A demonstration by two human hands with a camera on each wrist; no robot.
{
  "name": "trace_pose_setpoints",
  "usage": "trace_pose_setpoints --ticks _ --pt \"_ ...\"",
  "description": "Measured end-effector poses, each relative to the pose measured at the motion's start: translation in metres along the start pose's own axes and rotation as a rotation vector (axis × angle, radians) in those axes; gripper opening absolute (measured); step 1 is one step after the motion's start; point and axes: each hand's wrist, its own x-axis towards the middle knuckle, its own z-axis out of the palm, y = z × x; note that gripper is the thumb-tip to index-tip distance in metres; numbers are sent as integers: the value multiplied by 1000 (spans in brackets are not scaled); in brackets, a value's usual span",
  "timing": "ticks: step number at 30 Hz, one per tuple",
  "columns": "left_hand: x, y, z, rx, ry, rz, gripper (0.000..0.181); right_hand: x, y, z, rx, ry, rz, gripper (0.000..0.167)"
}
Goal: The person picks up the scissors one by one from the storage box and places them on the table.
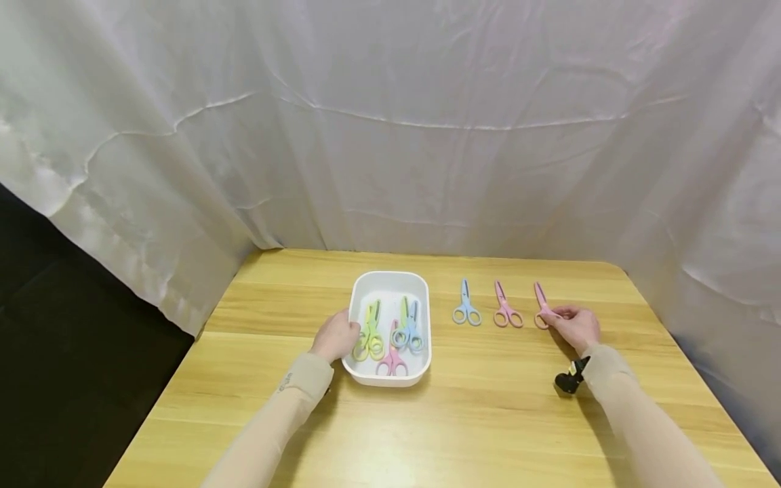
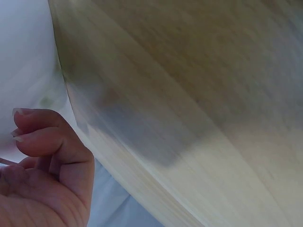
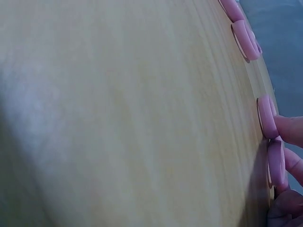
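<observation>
My left hand [image 1: 337,337] grips the left rim of a white plastic tray [image 1: 390,381]. In the left wrist view this hand [image 2: 52,165] has its fingers curled. Inside the tray lie yellow-green scissors [image 1: 374,332], pink scissors [image 1: 392,362] and light blue scissors [image 1: 411,325]. To the right, my right hand [image 1: 578,329] pinches the handles of pink scissors [image 1: 541,298] lying on the table, blades pointing away. The right wrist view shows fingertips at the two pink handle loops [image 3: 268,118]; much of that hand is out of frame there.
Between the tray and my right hand, light blue scissors [image 1: 466,305] and another pair of pink scissors [image 1: 504,306] lie side by side, blades pointing away. They rest on a wooden table [image 1: 476,420]. A pale curtain [image 1: 427,135] hangs behind the table and along its sides.
</observation>
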Motion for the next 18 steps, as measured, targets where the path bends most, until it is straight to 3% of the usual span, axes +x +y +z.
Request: trace_pose_setpoints --ticks 9,14,18 --pt "1 -5 -1 4 5 3 53 2 -1 4 39 -29 11 61" --pt "1 -5 0 -3 -4 -11 53 1 0 3 121 -48 40 67" --pt "1 -4 0 -16 -13 -21 52 0 1 1 200 -17 77 67"
